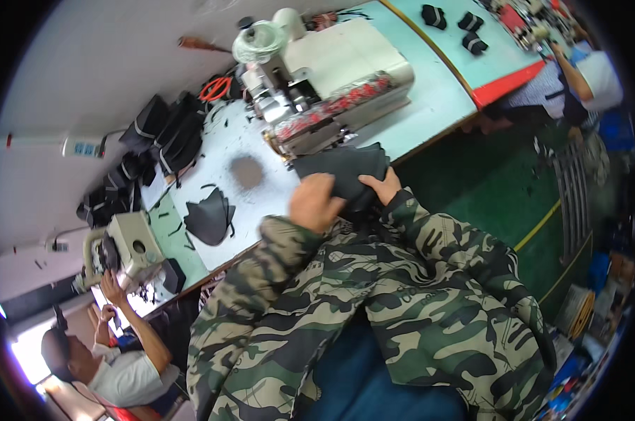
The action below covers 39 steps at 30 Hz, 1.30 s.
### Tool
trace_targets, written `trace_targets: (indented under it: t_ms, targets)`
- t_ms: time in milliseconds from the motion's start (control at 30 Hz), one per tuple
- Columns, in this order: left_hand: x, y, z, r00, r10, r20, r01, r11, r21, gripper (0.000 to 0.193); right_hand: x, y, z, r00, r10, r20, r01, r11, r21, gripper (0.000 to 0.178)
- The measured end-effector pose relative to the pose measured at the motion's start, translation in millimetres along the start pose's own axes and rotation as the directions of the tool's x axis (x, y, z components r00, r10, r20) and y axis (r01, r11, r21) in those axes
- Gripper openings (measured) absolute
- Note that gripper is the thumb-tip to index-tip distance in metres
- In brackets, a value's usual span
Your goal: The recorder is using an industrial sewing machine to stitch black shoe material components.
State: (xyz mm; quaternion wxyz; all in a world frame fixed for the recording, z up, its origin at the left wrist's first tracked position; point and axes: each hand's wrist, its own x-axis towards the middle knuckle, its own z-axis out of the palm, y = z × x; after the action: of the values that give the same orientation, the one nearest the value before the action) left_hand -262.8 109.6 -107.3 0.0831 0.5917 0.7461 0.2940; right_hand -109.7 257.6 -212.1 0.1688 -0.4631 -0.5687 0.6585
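Observation:
A stack of dark grey, fan-shaped fabric pieces [342, 170] is at the table's near edge, in front of the white sewing machine [356, 59]. My right hand [382, 186] grips its right side, the thumb on top and the fingers hidden underneath. Over the left side of the stack is my left hand [313, 202], smeared by motion, so its finger pose is unclear. To the left on the table lies another pile of similar dark pieces [208, 216].
Orange-handled scissors [216, 88] lie behind the machine's left end, near dark bundles [173, 130]. A person [124, 372] works at another sewing machine [124, 249] at left. Another person [598, 81] sits at far right. Small black bundles [472, 22] rest on the far tabletop.

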Motion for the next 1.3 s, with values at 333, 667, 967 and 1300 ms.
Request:
trace_targets:
  t_ms: [333, 667, 967, 1300]
  targets:
    - [41, 24, 40, 0.946, 0.046, 0.32, -0.127, 0.963, 0.237, 0.075, -38, -11, -34, 0.993, 0.033, -0.111, -0.033, 0.999, -0.003, 0.044]
    - [38, 7, 36, 0.962, 0.019, 0.273, -0.057, 0.99, 0.129, 0.056, -46, -32, -16, 0.985, -0.008, 0.171, -0.022, 0.984, 0.175, 0.037]
    - [29, -33, -116, 0.888, -0.343, -0.307, 0.345, 0.937, -0.05, 0.033, -31, -6, -20, 0.986, -0.027, -0.164, -0.019, 0.963, -0.27, 0.061]
    - [-4, -98, -38, 0.982, -0.184, -0.049, 0.188, 0.897, 0.401, 0.042, -27, -23, -23, 0.964, -0.137, -0.229, 0.021, 0.895, -0.445, 0.06]
